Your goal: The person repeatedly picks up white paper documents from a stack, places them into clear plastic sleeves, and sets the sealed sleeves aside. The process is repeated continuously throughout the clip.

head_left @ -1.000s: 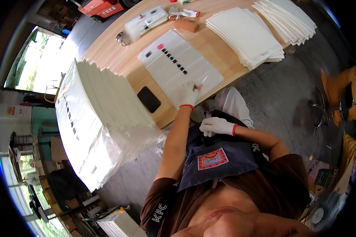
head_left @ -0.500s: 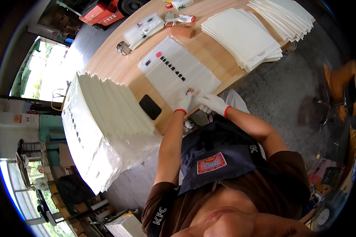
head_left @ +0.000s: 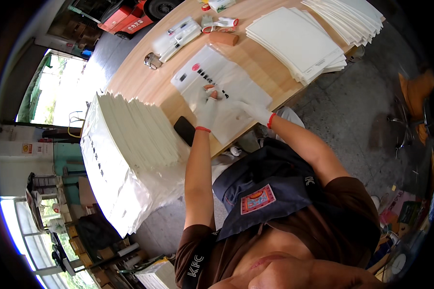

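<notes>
A flat, see-through plastic bag (head_left: pixel 246 86) with a red round mark and a row of black print lies on the wooden table before me. My left hand (head_left: pixel 208 107), in a white glove with bare fingertips showing, is over the bag's middle and covers part of the print. Its fingers are slightly apart, with nothing visible between them. My right hand (head_left: pixel 256 112), also white-gloved with a red cuff, reaches over the bag's near right part. Its fingers look stretched out, though motion blurs them. A black phone (head_left: pixel 184 130) lies beside my left wrist.
A tall stack of white sheets (head_left: pixel 140 130) in plastic stands at the left. More sheet stacks (head_left: pixel 294 41) lie at the far right. A brown block (head_left: pixel 223 38), spare gloves (head_left: pixel 224 22), a white case (head_left: pixel 181 36) and a metal object (head_left: pixel 152 60) lie beyond the bag.
My left hand has moved forward and left, from the bag's near edge onto its print. My right hand has shifted slightly forward and left and stretched out. The two hands are farther apart.
</notes>
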`<state>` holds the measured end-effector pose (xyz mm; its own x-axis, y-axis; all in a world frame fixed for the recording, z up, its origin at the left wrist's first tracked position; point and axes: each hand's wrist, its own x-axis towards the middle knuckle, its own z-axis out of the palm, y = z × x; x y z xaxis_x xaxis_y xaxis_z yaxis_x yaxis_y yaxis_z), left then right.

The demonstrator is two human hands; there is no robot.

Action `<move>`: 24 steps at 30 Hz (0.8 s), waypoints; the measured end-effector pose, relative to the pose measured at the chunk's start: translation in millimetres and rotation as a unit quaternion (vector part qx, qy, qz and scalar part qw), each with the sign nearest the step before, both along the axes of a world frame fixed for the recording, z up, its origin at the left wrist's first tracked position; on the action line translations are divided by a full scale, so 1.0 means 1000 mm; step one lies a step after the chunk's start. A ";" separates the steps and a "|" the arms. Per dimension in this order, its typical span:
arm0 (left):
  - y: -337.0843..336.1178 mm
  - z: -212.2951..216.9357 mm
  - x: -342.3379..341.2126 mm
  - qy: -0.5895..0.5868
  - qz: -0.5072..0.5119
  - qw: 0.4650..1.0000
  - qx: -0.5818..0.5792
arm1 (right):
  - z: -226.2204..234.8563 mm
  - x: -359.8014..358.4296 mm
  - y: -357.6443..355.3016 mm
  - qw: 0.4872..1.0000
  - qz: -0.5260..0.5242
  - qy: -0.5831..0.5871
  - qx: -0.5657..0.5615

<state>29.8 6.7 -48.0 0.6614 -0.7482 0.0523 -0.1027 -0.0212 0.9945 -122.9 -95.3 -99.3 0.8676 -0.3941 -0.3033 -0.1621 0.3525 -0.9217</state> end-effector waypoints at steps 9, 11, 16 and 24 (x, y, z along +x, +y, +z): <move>0.001 0.011 -0.026 0.265 0.049 0.943 -0.197 | -0.049 -0.042 -0.042 0.791 -0.043 0.015 -0.610; 0.014 0.027 -0.021 0.292 0.041 0.933 -0.204 | -0.016 -0.075 -0.055 0.815 0.129 0.177 -0.537; 0.002 0.035 -0.056 0.091 -0.054 0.994 0.008 | 0.072 -0.094 -0.029 0.914 0.074 0.059 -0.395; 0.007 0.105 -0.193 -0.334 -0.155 0.926 0.079 | 0.057 -0.009 0.009 0.783 0.166 0.144 -0.582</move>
